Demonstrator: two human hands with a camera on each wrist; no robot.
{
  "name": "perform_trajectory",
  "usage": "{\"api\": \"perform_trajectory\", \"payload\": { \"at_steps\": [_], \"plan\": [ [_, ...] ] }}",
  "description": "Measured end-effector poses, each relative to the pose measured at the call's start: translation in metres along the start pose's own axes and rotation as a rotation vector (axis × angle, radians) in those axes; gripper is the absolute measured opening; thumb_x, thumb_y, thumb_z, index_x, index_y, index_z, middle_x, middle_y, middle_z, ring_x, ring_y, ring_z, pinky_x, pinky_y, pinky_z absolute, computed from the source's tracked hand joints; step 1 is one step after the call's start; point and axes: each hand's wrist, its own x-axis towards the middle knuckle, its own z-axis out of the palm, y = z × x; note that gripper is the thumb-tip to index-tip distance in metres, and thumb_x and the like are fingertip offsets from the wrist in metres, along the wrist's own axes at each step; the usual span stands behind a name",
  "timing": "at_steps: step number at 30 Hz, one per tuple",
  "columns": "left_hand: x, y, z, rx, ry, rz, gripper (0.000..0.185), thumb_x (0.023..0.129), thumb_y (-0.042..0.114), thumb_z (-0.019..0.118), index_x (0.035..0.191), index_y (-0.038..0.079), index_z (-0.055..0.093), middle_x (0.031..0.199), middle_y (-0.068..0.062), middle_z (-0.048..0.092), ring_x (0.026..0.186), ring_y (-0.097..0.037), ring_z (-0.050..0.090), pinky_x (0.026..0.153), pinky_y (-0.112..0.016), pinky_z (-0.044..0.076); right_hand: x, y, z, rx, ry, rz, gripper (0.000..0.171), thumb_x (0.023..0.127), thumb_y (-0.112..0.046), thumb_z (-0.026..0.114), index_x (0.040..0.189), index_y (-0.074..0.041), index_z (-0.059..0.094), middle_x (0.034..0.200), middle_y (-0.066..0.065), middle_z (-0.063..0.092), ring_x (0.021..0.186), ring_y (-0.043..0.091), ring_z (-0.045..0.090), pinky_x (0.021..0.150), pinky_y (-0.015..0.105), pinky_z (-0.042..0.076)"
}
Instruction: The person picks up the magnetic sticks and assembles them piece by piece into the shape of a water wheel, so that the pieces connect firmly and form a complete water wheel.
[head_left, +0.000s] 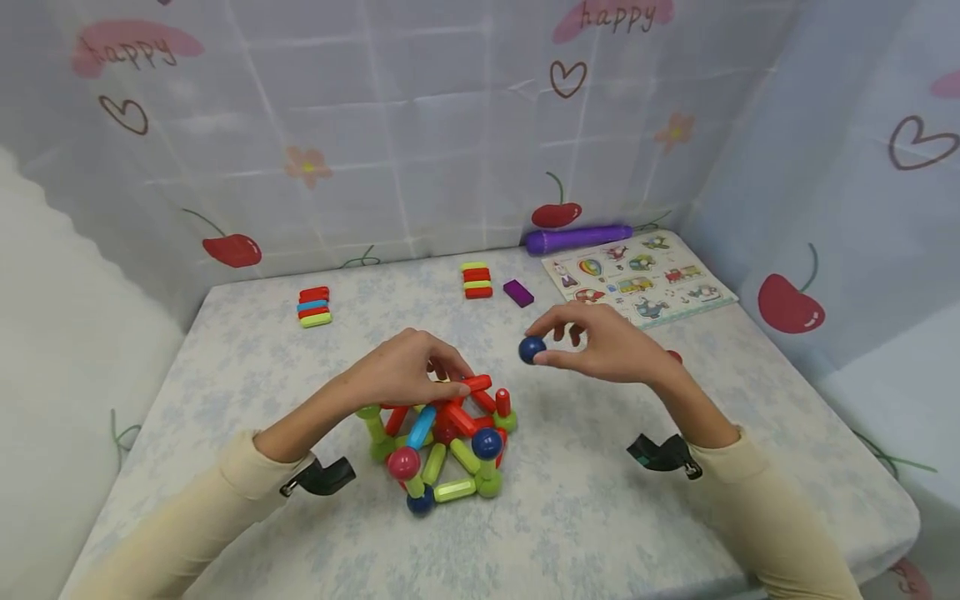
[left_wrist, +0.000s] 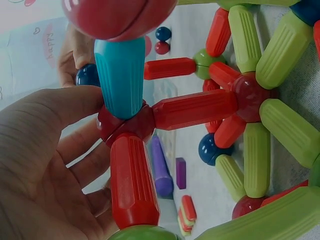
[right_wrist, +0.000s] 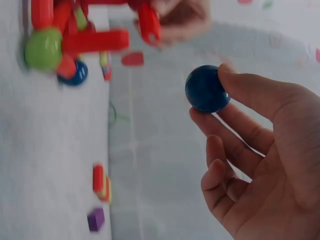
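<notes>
Both forearms come in from the near edge, cream sleeves to the wrists, a black wrist-mounted camera clipped under each. Left hand (head_left: 405, 371) is low, palm down, fingers curled, thumb and fingertips closed on a red ribbed plastic rod (head_left: 474, 384) at the top of the multicoloured rod-and-ball structure (head_left: 442, 442). Right hand (head_left: 607, 342) is raised clear of the counter, wrist bent, palm turned toward the left hand. Its thumb and index finger pinch a dark blue glossy ball (head_left: 532, 349); the other fingers (right_wrist: 225, 165) are loosely curled, touching nothing.
</notes>
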Motion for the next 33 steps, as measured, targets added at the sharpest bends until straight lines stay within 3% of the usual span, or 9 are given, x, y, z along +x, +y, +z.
{"api": "perform_trajectory", "payload": {
  "at_steps": [3, 6, 16, 24, 29, 33],
  "plan": [
    [0.001, -0.001, 0.002, -0.024, -0.003, 0.011, 0.020, 0.096, 0.030, 0.084, 0.111, 0.017, 0.085, 0.090, 0.013, 0.078, 0.085, -0.005, 0.068, 0.083, -0.032, 0.058, 0.007, -0.008, 0.018, 0.038, -0.076, -0.064, 0.030, 0.094, -0.028, 0.087, 0.121, -0.022, 0.078, 0.114, -0.010, 0.075, 0.097, 0.016, 0.063, 0.080, 0.041, 0.057],
    [0.001, -0.002, 0.005, -0.046, -0.009, 0.013, 0.020, 0.096, 0.029, 0.084, 0.112, 0.016, 0.085, 0.091, 0.012, 0.079, 0.085, -0.005, 0.069, 0.083, -0.032, 0.058, 0.011, -0.010, 0.029, 0.048, -0.135, -0.066, 0.028, 0.093, -0.030, 0.087, 0.120, -0.023, 0.078, 0.114, -0.012, 0.075, 0.100, 0.017, 0.064, 0.082, 0.042, 0.058],
    [-0.002, -0.003, 0.007, -0.085, -0.017, 0.008, 0.019, 0.096, 0.026, 0.084, 0.111, 0.016, 0.086, 0.092, 0.012, 0.079, 0.085, -0.007, 0.069, 0.088, -0.043, 0.060, 0.020, -0.007, 0.036, 0.067, -0.226, -0.060, 0.026, 0.093, -0.028, 0.087, 0.117, -0.022, 0.078, 0.111, -0.011, 0.075, 0.103, 0.032, 0.067, 0.085, 0.054, 0.059],
    [-0.005, -0.003, 0.004, -0.080, -0.012, -0.001, 0.020, 0.095, 0.027, 0.085, 0.111, 0.015, 0.086, 0.092, 0.011, 0.079, 0.082, -0.007, 0.068, 0.079, -0.030, 0.058, 0.029, -0.004, 0.036, 0.056, -0.282, -0.074, 0.024, 0.094, -0.031, 0.086, 0.115, -0.023, 0.077, 0.109, -0.013, 0.075, 0.102, 0.026, 0.066, 0.085, 0.045, 0.058],
    [-0.004, -0.004, 0.004, -0.073, -0.003, -0.010, 0.018, 0.095, 0.026, 0.085, 0.111, 0.017, 0.086, 0.093, 0.013, 0.079, 0.083, -0.006, 0.068, 0.080, -0.031, 0.059, 0.034, -0.005, 0.032, 0.055, -0.325, -0.079, 0.022, 0.094, -0.030, 0.086, 0.113, -0.024, 0.075, 0.108, -0.015, 0.074, 0.101, 0.017, 0.064, 0.086, 0.040, 0.057],
    [-0.003, -0.003, 0.004, -0.065, 0.001, -0.015, 0.018, 0.096, 0.027, 0.085, 0.111, 0.017, 0.085, 0.093, 0.014, 0.079, 0.084, -0.006, 0.069, 0.085, -0.039, 0.060, 0.036, -0.005, 0.029, 0.073, -0.341, -0.082, 0.022, 0.095, -0.030, 0.085, 0.113, -0.024, 0.075, 0.107, -0.014, 0.074, 0.100, 0.016, 0.063, 0.087, 0.044, 0.057]
  ]
}}
